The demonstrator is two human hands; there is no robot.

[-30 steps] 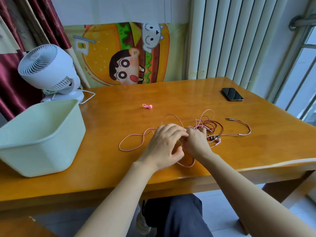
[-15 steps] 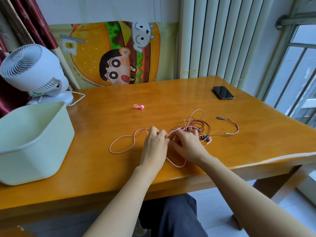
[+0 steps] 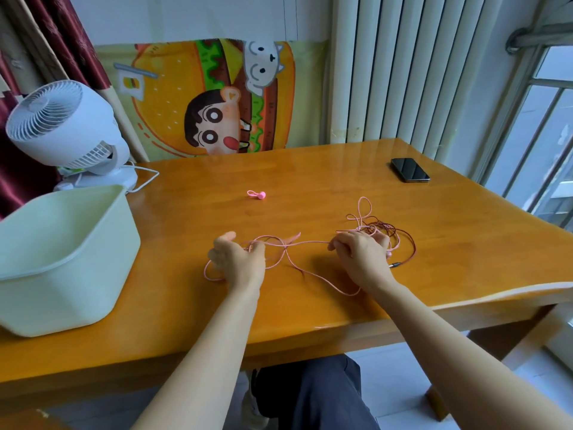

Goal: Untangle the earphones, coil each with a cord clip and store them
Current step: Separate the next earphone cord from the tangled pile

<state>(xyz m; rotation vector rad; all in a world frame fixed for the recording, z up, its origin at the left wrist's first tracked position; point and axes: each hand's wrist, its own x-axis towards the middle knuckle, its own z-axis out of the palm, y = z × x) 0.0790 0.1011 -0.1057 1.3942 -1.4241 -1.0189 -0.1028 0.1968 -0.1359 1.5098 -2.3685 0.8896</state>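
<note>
The pink cord (image 3: pixel 305 242) runs taut between the two hands over the near half of the table (image 3: pixel 310 181), a near-level line from left to right. The left hand (image 3: pixel 240 259) has its fingers curled round the cord's slack end, thumb up, with a loop spilling out on the tub side. The right hand (image 3: pixel 361 257) pinches the same strand at its fingertips, knuckles up. Now the relation that counts: the knot (image 3: pixel 376 228) lies just beyond the right hand and a little to its right, against its far fingers, so the right hand is much the nearer and the left is well apart from it. The stretched strand's long axis points straight into that knot, so the next pull probably wants to run leftward along that line, away from the snarl. A dark red cord (image 3: pixel 410 243) curves round the knot's right side, wound in with the pink one. A plug (image 3: pixel 395 264) lies on the wood just right of the right wrist, roughly left to right. A second pink strand sags from the crossing between the hands toward the near edge. The cord clip (image 3: pixel 258 194) sits alone farther up the table, and the tub (image 3: pixel 62 270) waits at the left. This looks like untangling, with no coiling begun.
</note>
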